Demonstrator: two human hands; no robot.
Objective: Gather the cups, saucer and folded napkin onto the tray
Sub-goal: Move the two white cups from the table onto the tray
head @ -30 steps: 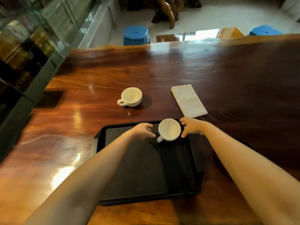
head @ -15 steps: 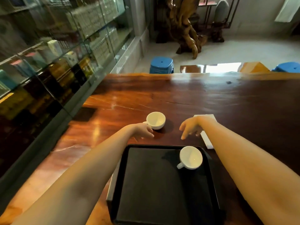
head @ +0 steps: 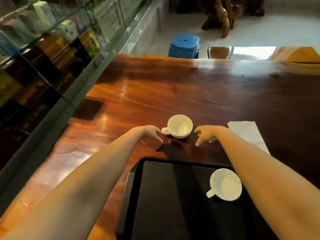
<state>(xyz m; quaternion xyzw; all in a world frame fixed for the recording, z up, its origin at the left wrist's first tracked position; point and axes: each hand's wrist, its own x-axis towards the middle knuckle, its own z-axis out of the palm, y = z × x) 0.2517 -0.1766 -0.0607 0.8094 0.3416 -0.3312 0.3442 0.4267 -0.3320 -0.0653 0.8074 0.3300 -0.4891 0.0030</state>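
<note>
A black tray [head: 166, 196] lies at the near edge of the dark wooden table [head: 173, 87]. One white cup [head: 225, 185] stands in the tray's far right corner, partly behind my right forearm. A second white cup [head: 179, 126] stands on the table beyond the tray, handle to the left. My left hand [head: 152, 134] is open just left of that handle, fingertips close to it. My right hand [head: 205, 135] is open just right of this cup, holding nothing. A folded white napkin [head: 247, 134] lies on the table to the right, partly under my right arm. No saucer shows.
A glass display cabinet [head: 52, 49] with boxes runs along the table's left side. A blue plastic stool [head: 184, 45] stands beyond the far table edge. A carved wooden piece [head: 223, 13] stands on the white floor behind. A second table top [head: 242, 51] lies past the far edge.
Both hands left the cup set on the tray and moved forward to either side of the second cup on the table. The camera view shifted forward and left.
</note>
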